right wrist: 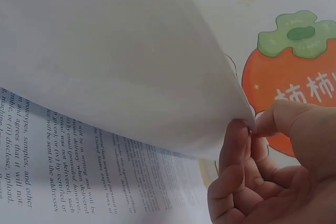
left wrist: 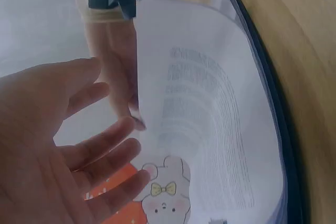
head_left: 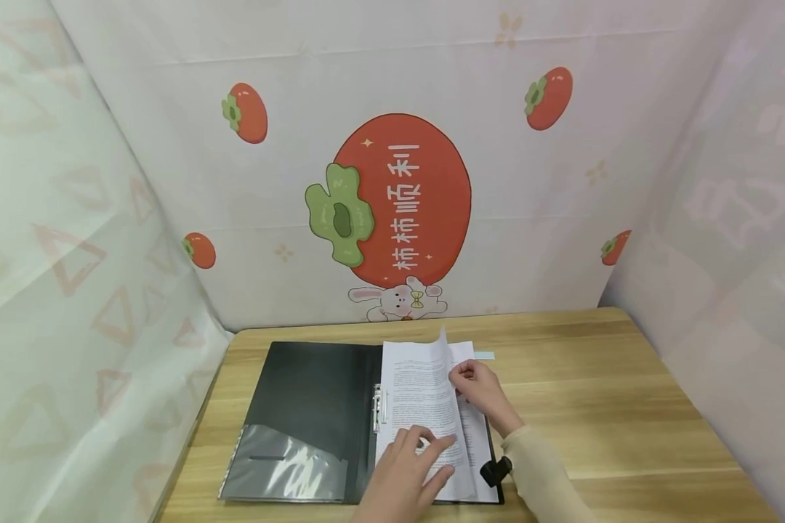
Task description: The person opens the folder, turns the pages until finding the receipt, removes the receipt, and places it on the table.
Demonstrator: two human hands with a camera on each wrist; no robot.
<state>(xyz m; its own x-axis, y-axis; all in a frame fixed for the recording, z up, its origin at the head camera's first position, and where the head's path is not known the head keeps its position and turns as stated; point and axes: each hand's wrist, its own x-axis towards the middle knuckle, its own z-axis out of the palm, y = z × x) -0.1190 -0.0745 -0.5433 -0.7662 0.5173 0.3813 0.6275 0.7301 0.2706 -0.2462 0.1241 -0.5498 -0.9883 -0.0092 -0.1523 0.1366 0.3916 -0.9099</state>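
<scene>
A black folder [head_left: 317, 381] lies spread on the table, with a stack of printed paper under the metal clip [head_left: 379, 408] near its spine. My right hand [head_left: 482, 391] pinches the right edge of a lifted printed sheet [head_left: 424, 396] between thumb and index finger. In the right wrist view that sheet [right wrist: 121, 61] arches up, its blank underside showing above another page of text [right wrist: 89, 166]. Over the lower part of the paper is my left hand [head_left: 402, 472], fingers loosely bent and spread. The left wrist view has this hand [left wrist: 68, 140] beside the raised sheet [left wrist: 194, 103], holding nothing.
A pale blue tab [head_left: 485, 356] sticks out at the paper's upper right. On the folder's left cover is a clear plastic pocket [head_left: 288, 465]. The wooden table [head_left: 602, 414] extends to the right, and a persimmon-printed cloth [head_left: 530, 189] hangs behind it.
</scene>
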